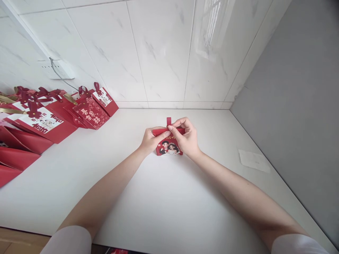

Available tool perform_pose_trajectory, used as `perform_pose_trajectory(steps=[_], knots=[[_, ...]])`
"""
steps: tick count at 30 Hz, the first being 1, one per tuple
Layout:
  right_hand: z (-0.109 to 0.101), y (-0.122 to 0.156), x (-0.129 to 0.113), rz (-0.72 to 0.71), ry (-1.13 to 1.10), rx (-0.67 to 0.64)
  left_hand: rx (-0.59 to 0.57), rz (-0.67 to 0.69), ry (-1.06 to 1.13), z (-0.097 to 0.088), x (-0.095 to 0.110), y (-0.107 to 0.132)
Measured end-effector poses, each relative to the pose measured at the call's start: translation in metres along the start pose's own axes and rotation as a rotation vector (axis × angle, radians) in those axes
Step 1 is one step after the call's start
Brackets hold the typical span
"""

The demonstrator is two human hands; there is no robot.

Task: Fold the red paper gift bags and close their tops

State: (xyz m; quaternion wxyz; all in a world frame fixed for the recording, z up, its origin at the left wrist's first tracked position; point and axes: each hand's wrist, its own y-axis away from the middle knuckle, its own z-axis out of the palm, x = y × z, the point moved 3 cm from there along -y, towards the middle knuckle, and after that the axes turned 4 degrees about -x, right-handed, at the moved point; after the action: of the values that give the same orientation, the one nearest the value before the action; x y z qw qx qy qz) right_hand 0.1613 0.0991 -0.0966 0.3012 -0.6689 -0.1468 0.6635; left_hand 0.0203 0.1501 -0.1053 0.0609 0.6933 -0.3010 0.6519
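Note:
A small red gift bag (169, 146) with a cartoon bride and groom on its front stands upright on the white table, held at its top by both hands. From its top edge rises a dark red ribbon loop (168, 121). My left hand (150, 140) grips the upper left side, thumb along the front. My right hand (188, 135) is closed on the upper right, with thumb and index finger pinching near the base of the ribbon. The fingers behind the bag are hidden.
Many finished-looking red gift bags (50, 123) with ribbon handles crowd the table's left side. A socket (57, 69) with a grey cable is on the tiled wall behind them. A white tissue-like sheet (254, 160) lies right, near a grey panel (296, 106).

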Motion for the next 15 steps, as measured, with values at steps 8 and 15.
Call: perform_pose_trajectory(steps=[8, 15], knots=[[-0.005, -0.005, 0.004, 0.08, -0.102, -0.092, -0.005, -0.044, 0.081, 0.001, -0.001, 0.001], [-0.007, -0.005, 0.012, 0.126, -0.103, -0.036, 0.08, -0.031, 0.061, 0.001, -0.016, 0.003]])
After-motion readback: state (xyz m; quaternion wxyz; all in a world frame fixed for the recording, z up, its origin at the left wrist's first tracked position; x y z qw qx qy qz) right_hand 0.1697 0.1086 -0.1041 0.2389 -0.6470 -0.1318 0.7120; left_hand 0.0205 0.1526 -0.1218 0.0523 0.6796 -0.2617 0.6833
